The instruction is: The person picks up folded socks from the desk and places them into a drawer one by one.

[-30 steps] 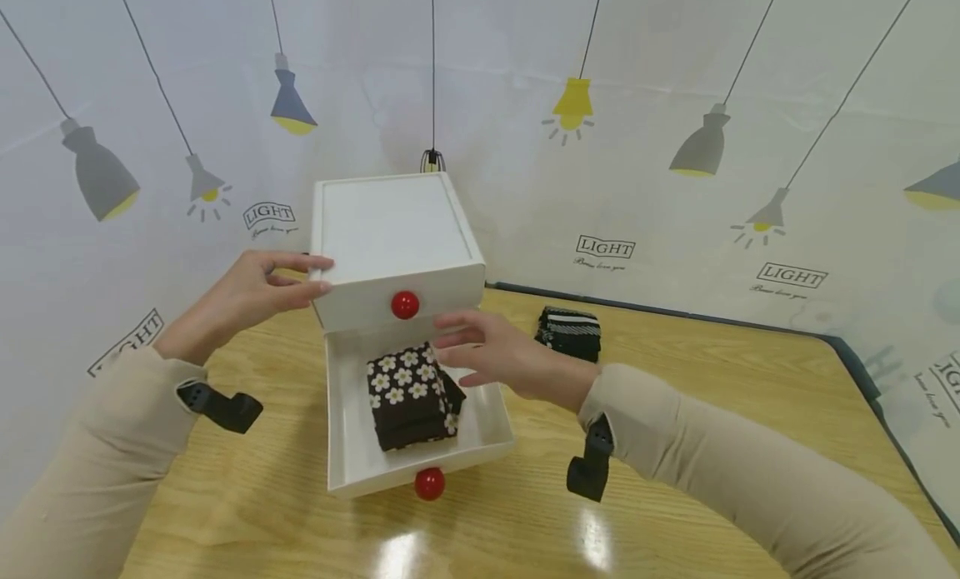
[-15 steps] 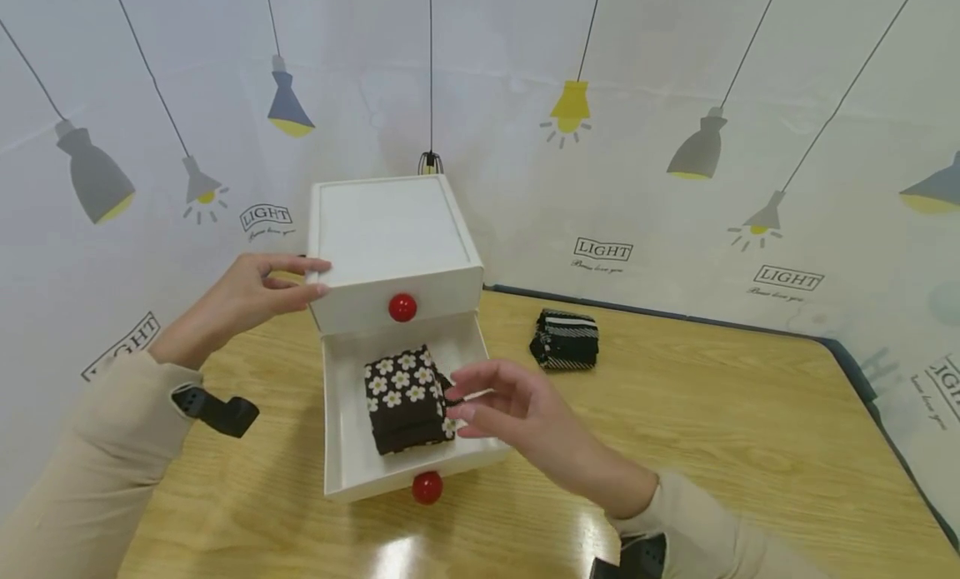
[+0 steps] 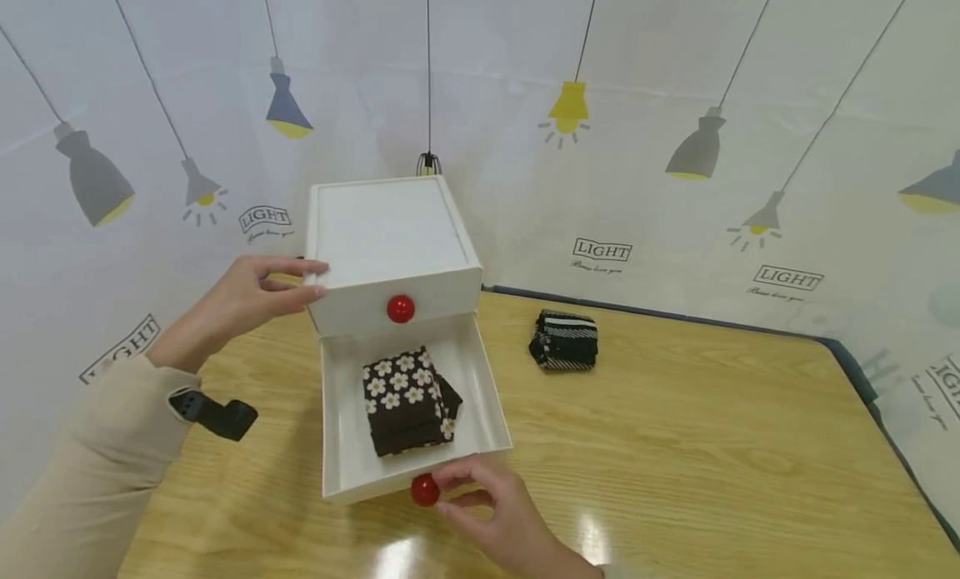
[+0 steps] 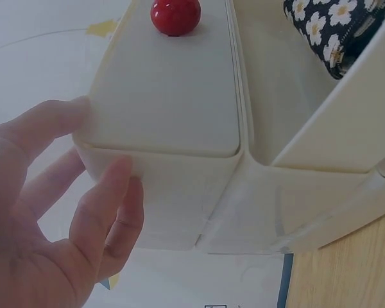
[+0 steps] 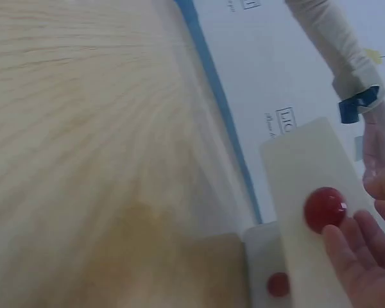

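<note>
A white drawer box (image 3: 393,229) with red knobs stands on the table, one drawer (image 3: 330,412) pulled out. Inside it lie folded black socks with white daisies (image 3: 403,391), a darker piece showing beneath. My left hand (image 3: 247,300) holds the box at its upper left front corner, thumb at the front and fingers along the side, as the left wrist view shows (image 4: 70,212). Low in front, my right hand (image 3: 498,508) reaches the pulled-out drawer's red knob (image 3: 424,490), with index finger and thumb at its right side. The fingers are loosely bent, not closed around it.
Folded black socks with grey and white stripes (image 3: 566,340) lie on the wooden table (image 3: 675,446), right of the box. Behind stands a backdrop (image 3: 510,162) printed with lamps. In the right wrist view another red knob (image 5: 278,284) sits below the pulled-out drawer.
My right hand has moved from above the drawer, past the daisy socks, down to the drawer's knob. The left hand stays at the box's corner, and the drawer remains out.
</note>
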`<state>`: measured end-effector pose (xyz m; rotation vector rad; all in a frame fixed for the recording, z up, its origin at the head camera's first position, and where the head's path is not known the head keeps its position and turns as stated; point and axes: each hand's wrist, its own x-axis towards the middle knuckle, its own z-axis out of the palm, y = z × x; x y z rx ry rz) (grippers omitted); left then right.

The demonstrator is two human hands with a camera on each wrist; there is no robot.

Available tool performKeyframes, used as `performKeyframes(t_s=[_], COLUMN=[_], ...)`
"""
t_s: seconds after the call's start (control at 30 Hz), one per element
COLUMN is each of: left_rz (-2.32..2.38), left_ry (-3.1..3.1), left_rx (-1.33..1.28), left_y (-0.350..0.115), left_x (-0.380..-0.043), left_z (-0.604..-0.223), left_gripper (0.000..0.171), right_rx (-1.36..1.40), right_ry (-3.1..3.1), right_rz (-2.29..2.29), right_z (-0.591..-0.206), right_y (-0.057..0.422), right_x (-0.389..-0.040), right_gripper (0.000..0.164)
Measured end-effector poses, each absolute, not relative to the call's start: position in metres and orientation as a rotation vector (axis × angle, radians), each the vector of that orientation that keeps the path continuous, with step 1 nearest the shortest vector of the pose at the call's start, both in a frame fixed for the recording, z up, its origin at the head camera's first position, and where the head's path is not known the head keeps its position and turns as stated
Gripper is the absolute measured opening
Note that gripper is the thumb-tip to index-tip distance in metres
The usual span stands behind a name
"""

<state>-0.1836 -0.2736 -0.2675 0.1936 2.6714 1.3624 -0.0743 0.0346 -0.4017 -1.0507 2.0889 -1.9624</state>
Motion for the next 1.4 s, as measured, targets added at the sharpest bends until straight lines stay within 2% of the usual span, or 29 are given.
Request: performKeyframes(t_s=[0.27, 0.53, 0.73, 0.87, 1.2, 1.4], left_rz=[1.360, 1.353, 1.352, 1.353, 1.366, 1.368], left_ry=[2.681, 2.694, 2.698, 2.696, 2.685, 2.681], left_rx=[0.200, 0.212, 0.224, 0.215, 0.209, 0.209], left_y=[-0.274, -0.274, -0.274, -0.274, -0.274, -0.274], left_x=[-0.183, -0.181, -0.183, -0.182, -0.183, -0.182], left_z=[-0.268, -0.267, -0.268, -0.269, -0.269, -0.269], left_gripper=[0.057, 0.056, 0.055, 0.055, 0.056, 0.056], right_rx=[-1.138, -0.969, -0.797, -0.787, -0.783, -0.680], right_ry=[2.161, 2.156, 2.210, 2.251, 2.225, 2.266], right_rz=[-2.109, -2.192, -2.227, -2.271, -2.330, -2.286], right_z=[-0.427, -0.441, -0.443, -0.442, -0.427, -0.423], right_y=[0.023, 0.014, 0.006, 0.003, -0.009, -0.016], right_x=[-0.067, -0.059, -0.057, -0.058, -0.083, -0.100], right_gripper=[0.031, 0.039, 0.036, 0.033, 0.029, 0.030])
